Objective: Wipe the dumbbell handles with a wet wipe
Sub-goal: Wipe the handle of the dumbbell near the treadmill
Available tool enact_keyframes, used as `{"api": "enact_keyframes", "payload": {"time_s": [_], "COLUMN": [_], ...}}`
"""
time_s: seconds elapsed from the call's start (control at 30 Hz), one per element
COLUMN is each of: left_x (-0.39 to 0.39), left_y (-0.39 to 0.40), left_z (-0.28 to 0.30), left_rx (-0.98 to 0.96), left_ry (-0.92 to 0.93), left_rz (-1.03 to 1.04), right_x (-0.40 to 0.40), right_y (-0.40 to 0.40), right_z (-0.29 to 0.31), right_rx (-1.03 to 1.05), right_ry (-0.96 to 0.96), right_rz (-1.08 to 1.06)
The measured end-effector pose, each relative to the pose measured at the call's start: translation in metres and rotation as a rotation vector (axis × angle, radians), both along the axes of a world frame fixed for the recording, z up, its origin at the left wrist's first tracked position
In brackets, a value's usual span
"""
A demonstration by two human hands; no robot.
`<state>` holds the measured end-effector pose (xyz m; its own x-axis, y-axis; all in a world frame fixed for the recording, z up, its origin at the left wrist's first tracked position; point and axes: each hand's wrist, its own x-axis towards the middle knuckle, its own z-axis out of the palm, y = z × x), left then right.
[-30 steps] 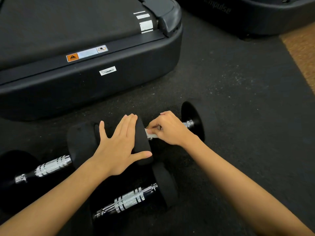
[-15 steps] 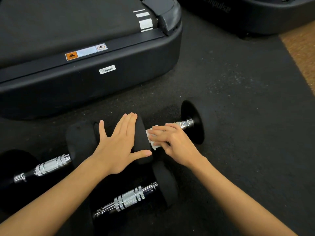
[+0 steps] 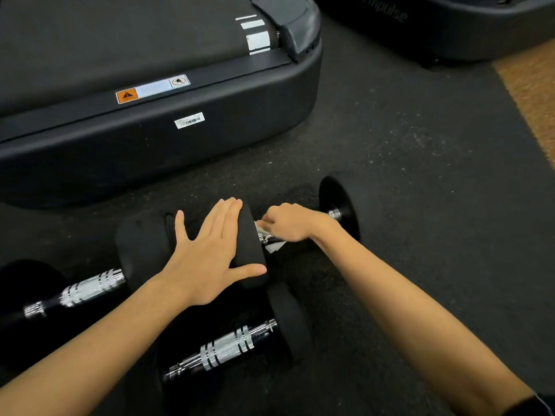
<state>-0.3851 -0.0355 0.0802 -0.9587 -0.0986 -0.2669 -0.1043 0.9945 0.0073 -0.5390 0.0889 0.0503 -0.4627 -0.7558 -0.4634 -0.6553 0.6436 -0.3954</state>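
The left hand (image 3: 207, 259) stays flat on the dumbbell's black end weight (image 3: 250, 244) on the floor. The right hand (image 3: 289, 222), flatter half a second ago, now curls the wet wipe (image 3: 271, 246) around the chrome handle (image 3: 267, 237), mid-scrub.

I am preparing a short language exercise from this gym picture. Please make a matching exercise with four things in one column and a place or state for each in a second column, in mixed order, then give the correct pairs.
Things:
1. left hand
2. right hand
3. wet wipe
4. warning sticker

Places or states:
A. on the treadmill edge
B. flat on a black dumbbell weight
C. curled round a chrome handle
D. white, wrapped on the handle under the fingers

Pairs: 1-B, 2-C, 3-D, 4-A
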Motion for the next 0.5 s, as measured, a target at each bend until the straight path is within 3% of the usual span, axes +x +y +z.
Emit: {"api": "enact_keyframes", "payload": {"time_s": [0.13, 0.33, 0.5], "left_x": [-0.002, -0.002, -0.001], "left_y": [-0.002, -0.002, -0.001], "left_z": [0.000, 0.000, -0.002], "left_rx": [0.013, 0.013, 0.022], "left_ry": [-0.006, -0.004, 0.021], "left_rz": [0.004, 0.003, 0.008], "right_x": [0.002, 0.032, 0.048], "right_y": [-0.001, 0.032, 0.053], "right_z": [0.000, -0.039, -0.064], "right_rx": [-0.039, -0.489, -0.789], "right_ry": [0.087, 0.393, 0.451], "right_rz": [0.019, -0.017, -0.018]}}
